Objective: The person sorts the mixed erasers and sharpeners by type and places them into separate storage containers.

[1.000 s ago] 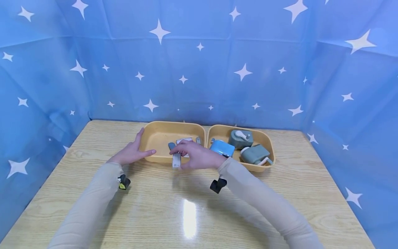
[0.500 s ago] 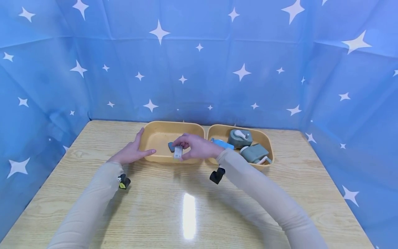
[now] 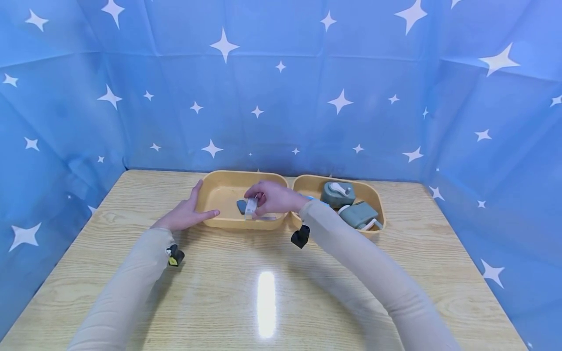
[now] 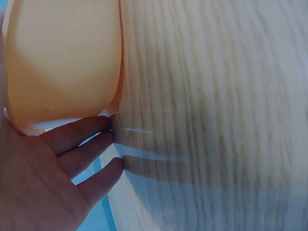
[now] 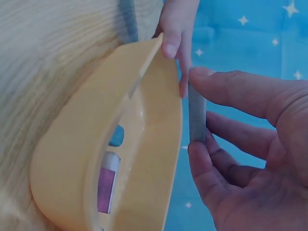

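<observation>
My right hand (image 3: 275, 199) pinches a small flat whitish block (image 5: 197, 113) between thumb and fingers. In the head view this block is over the left tan bin (image 3: 210, 223), with faint print on its face. Inside that bin lie a small blue-grey piece (image 3: 241, 206) and, in the right wrist view, a white block with a purple band (image 5: 106, 187). My left hand (image 3: 183, 215) rests at the bin's left end, its thumb along the near rim. Straight, spread fingers (image 4: 79, 132) of that hand show beyond the bin's end in the left wrist view.
A second tan bin (image 3: 381, 207) stands close on the right. It holds grey-green devices (image 3: 337, 195) with white crank handles and a blue thing (image 3: 324, 201) mostly hidden by my sleeve. A blue star-patterned cloth (image 3: 281, 126) encloses the wooden table (image 3: 219, 292).
My right hand has moved away from me with the whitish block, from the left bin's near edge to over its inside. My left hand has stayed in place.
</observation>
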Motion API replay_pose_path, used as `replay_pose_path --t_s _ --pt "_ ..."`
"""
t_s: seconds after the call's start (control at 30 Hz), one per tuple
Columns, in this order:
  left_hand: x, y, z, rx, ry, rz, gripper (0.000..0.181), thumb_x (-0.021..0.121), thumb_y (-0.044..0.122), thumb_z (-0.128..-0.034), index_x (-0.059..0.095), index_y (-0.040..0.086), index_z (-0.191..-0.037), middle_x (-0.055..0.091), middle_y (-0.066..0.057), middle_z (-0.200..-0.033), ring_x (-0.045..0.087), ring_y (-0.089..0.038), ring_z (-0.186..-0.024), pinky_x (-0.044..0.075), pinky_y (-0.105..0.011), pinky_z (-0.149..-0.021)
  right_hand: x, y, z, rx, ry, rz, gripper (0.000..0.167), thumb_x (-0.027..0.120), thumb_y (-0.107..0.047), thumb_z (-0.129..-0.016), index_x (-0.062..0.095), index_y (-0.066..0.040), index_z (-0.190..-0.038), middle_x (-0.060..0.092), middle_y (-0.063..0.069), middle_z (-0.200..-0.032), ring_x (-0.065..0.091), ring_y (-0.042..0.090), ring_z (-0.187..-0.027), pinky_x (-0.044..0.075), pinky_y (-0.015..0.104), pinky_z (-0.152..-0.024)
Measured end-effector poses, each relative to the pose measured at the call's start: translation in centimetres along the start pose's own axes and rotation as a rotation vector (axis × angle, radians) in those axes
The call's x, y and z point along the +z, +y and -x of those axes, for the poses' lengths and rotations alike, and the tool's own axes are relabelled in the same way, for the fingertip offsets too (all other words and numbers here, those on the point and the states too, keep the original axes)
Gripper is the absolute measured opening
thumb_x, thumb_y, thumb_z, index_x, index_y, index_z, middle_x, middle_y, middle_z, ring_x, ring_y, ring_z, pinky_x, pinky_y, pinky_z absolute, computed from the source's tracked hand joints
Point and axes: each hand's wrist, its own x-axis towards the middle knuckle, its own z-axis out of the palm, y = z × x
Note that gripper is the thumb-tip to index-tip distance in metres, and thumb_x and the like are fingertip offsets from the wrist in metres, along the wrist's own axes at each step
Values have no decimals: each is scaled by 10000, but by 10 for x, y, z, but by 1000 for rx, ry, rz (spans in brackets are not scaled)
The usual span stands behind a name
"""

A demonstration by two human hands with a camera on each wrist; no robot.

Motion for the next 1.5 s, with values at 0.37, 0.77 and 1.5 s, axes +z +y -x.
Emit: replay_pose_path --t_s 0.37,0.77,1.5 --pt "3 2 -2 5 -11 11 1155 587 660 -844 -190 142 -1523 283 -420 -1424 331 -533 -1295 309 -612 -1026 -7 7 -10 50 3 103 467 734 -28 -825 598 0 -1271 636 87 -1142 578 205 -1010 474 275 -867" --pt "5 2 -8 27 -11 17 1152 591 648 -848 -180 124 -1525 269 -427 -1424 339 -539 -1286 303 -613 -1031 -10 16 2 -1 58 77 370 663 -132 -905 604 6 -1243 606 144 -1232 521 320 -1165 428 351 -976" --pt "0 -7 -5 87 61 -4 1122 621 564 -877 -116 17 -1521 177 -373 -1493 284 -515 -1328 246 -582 -1076 -14 37 78 48 127 130 302 607 -156 -953 628 -40 -1231 588 109 -1221 539 329 -1132 440 467 -954"
